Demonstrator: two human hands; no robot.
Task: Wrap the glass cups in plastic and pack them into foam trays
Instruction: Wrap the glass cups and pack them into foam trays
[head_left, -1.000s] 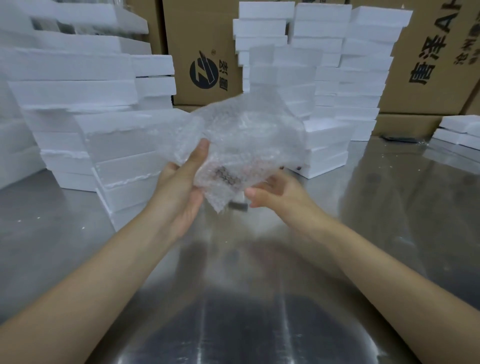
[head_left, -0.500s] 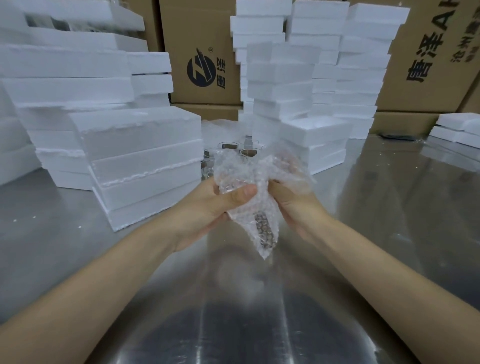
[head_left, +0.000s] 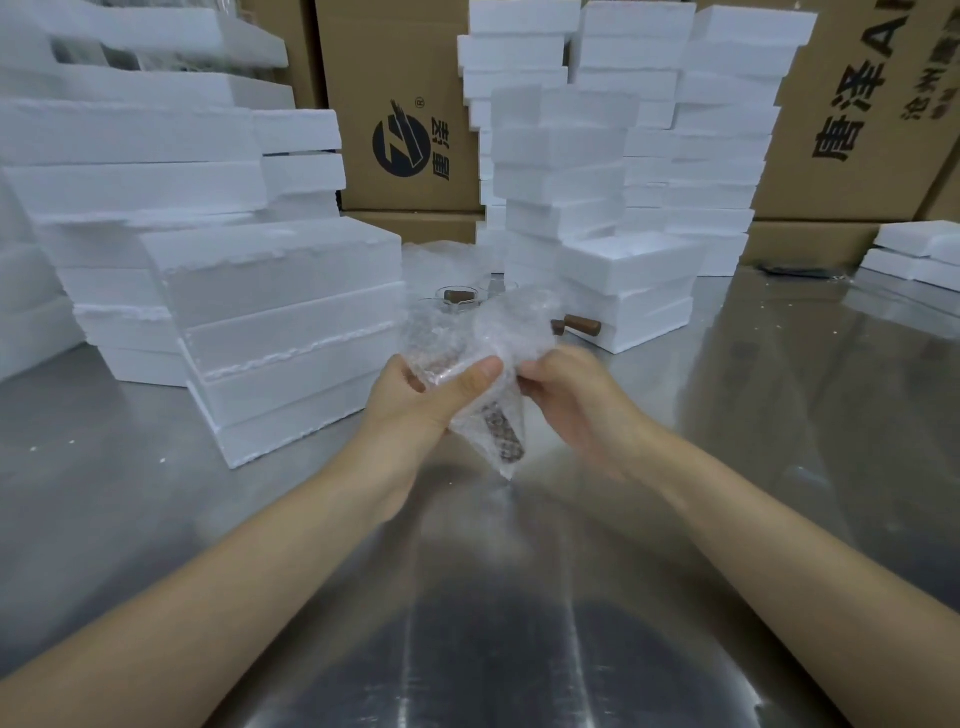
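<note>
Head view, and a crumpled bundle of bubble wrap (head_left: 478, 338) is held up above the steel table (head_left: 234, 519), right in the middle of the picture. It is gripped from the left side by the left hand (head_left: 426, 402), with the thumb laid flat across the front of the plastic. On the other side it is pinched by the right hand (head_left: 576, 402), whose fingers are curled into the sheet. Both hands are closed on the wrap.

Inside the bundle a wrapped cup (head_left: 501, 436) is given away by its dark brown handle, which is seen through the bubbles and is pointed down towards the table. The glass body itself can hardly be made out through the plastic.

Behind the hands, more glass cups (head_left: 460, 300) are seen on the table, partly hidden by the bundle. One brown handle (head_left: 582, 326) is stuck out to the right, just beside a low stack of foam trays (head_left: 628, 280). A bigger left stack (head_left: 291, 332) is set close to the left hand. Loose plastic sheets (head_left: 436, 257) are piled behind the cups. Tall foam towers (head_left: 561, 130) are ranged at the back, and cardboard boxes (head_left: 405, 78) with black print are lined up behind them.
</note>
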